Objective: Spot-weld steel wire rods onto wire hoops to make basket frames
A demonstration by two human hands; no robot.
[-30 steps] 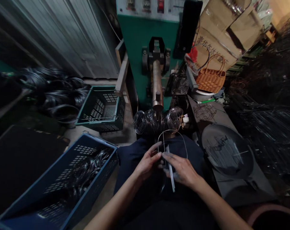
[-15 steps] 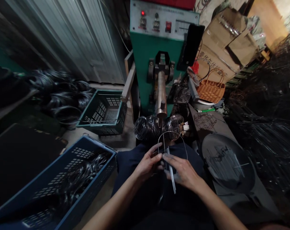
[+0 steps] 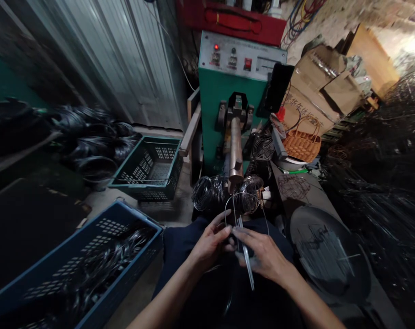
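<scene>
My left hand [image 3: 209,242] is closed at the near side of a bent wire hoop [image 3: 246,193], thumb and fingers pinching thin wire. The hoop's arc rises above both hands, and its lower part is hidden by them or lost against dark clothing. My right hand [image 3: 264,253] is closed around a small bundle of straight metal rods [image 3: 247,265], which slants down between its fingers. Its fingertips meet those of my left hand at a thin upright wire inside the hoop. Just beyond the hands, under the green machine [image 3: 212,123], are coils of wire rings [image 3: 203,193].
The machine's metal arm [image 3: 235,146] juts out toward me. At left are a blue crate [image 3: 139,212] of wire pieces and a green crate [image 3: 175,171]. A dark round pan [image 3: 360,274] with rods stands at right, a wicker basket [image 3: 301,145] behind it.
My view has tilted up, so the machine and crates sit lower and its red top shows more. Both hands keep nearly the same grip on the wire and rods.
</scene>
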